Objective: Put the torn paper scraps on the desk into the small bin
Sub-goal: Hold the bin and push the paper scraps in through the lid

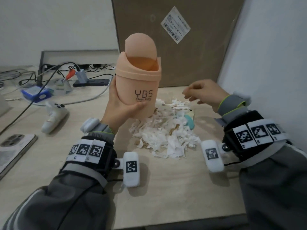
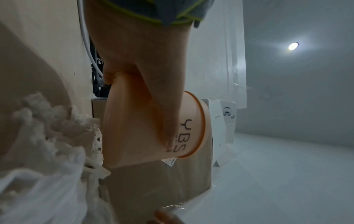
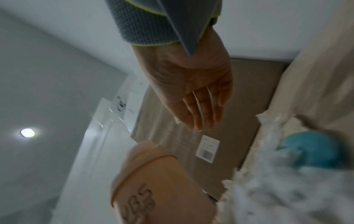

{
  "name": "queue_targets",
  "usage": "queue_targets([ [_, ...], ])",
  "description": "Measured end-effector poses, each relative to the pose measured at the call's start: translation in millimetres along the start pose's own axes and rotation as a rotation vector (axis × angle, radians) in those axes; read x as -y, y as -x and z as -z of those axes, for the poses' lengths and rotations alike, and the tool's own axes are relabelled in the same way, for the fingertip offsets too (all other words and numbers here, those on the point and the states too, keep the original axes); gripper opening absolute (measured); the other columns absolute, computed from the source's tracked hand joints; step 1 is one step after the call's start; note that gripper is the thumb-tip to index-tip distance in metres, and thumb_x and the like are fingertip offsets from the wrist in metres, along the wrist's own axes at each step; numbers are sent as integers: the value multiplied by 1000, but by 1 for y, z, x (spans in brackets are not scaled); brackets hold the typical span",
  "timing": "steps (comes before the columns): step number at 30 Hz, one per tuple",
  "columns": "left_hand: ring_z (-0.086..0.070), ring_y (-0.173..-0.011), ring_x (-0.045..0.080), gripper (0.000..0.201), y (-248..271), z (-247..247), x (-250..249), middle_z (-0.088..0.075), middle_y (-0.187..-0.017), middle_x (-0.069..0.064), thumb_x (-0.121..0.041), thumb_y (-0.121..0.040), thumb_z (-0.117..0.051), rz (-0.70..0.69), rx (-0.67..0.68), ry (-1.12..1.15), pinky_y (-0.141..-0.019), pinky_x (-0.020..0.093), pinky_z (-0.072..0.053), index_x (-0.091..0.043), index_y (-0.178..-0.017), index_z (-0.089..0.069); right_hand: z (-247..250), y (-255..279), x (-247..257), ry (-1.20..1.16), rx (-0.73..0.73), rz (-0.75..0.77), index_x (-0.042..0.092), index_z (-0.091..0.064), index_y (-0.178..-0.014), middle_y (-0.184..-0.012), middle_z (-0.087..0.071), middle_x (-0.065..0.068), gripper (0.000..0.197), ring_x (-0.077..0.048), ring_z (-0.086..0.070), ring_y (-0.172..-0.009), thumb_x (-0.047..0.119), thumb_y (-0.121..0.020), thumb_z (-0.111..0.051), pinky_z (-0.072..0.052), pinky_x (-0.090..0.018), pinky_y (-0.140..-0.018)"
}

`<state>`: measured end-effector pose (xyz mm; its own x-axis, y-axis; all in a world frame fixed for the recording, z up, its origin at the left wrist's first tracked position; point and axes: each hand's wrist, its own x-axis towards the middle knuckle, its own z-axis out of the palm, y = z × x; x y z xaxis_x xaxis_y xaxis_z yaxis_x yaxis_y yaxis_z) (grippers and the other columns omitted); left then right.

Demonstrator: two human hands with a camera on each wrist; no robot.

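Observation:
A small peach bin marked "YBS" is held upright above the desk, its swing lid tipped up so the mouth shows. My left hand grips its lower body, thumb across the front and fingers round the back. A heap of torn white paper scraps lies on the desk just right of and under the bin, also seen at the left wrist view's edge as scraps. My right hand hovers over the heap's far side, fingers relaxed and holding nothing.
A teal object sits half buried in the scraps. A large cardboard box stands behind. To the left lie a white controller, a phone, a blue case and tangled cables. A white wall closes the right side.

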<state>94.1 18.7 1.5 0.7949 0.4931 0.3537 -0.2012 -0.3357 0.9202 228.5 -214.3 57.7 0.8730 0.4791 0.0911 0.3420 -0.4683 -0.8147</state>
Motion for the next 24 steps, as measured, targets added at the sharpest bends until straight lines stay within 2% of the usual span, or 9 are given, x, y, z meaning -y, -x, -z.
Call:
queue_targets([
  [3,-55,-112,-3,117,0,0,1,-49,-130,-15,-13,-71,-90,5,-3,7,-71,11,-52,-29,-159,-14,-6,-7,-11,273,145,-78,14,-67,-104,-105,-67,-8,25,-20,-58,-88,25,-82,-70,-44,-27,-65],
  [6,-54,-114,-3,118,1,-1,2,-48,-138,-7,-14,-71,-90,15,2,20,-75,13,-50,-28,-160,-13,-10,-7,-13,576,328,-113,19,-54,-128,-135,-51,-6,51,-24,-51,-118,28,-81,-72,-43,-32,-93],
  [7,-54,-113,-3,118,1,-1,1,-47,-139,-7,-13,-72,-90,19,5,22,-75,13,-50,-28,-160,-13,-12,-7,-13,643,379,-130,21,-48,-134,-142,-44,-5,58,-25,-46,-126,28,-81,-71,-41,-34,-99],
  [9,-54,-112,-2,118,1,-1,1,-48,-138,-7,-12,-72,-90,18,8,27,-73,12,-50,-27,-160,-13,-15,-7,-14,719,459,-159,24,-39,-140,-149,-34,-3,65,-26,-40,-132,28,-83,-70,-40,-38,-105],
  [11,-54,-112,-3,119,1,-1,1,-48,-138,-8,-13,-72,-90,21,11,36,-72,11,-51,-27,-160,-12,-19,-8,-14,774,496,-172,23,-35,-142,-150,-33,-3,68,-27,-40,-132,29,-84,-69,-40,-39,-105],
  [13,-53,-114,-3,119,1,-1,1,-48,-138,-7,-13,-71,-90,25,11,47,-75,13,-51,-28,-160,-12,-22,-9,-13,834,472,-151,21,-38,-141,-147,-38,-4,66,-27,-43,-129,30,-84,-69,-42,-38,-103],
  [19,-54,-121,6,119,2,0,2,-47,-144,-1,-15,-71,-91,21,18,50,-87,28,-53,-29,-159,-12,-26,-11,-13,889,301,-41,15,-56,-128,-130,-56,-7,48,-26,-57,-111,16,-82,-70,-49,-32,-89],
  [24,-53,-120,4,118,4,0,2,-47,-144,-2,-14,-71,-91,28,13,60,-84,25,-53,-30,-159,-13,-20,-12,-18,755,111,3,11,-63,-119,-122,-61,-10,41,-27,-58,-107,15,-79,-73,-44,-28,-81],
])
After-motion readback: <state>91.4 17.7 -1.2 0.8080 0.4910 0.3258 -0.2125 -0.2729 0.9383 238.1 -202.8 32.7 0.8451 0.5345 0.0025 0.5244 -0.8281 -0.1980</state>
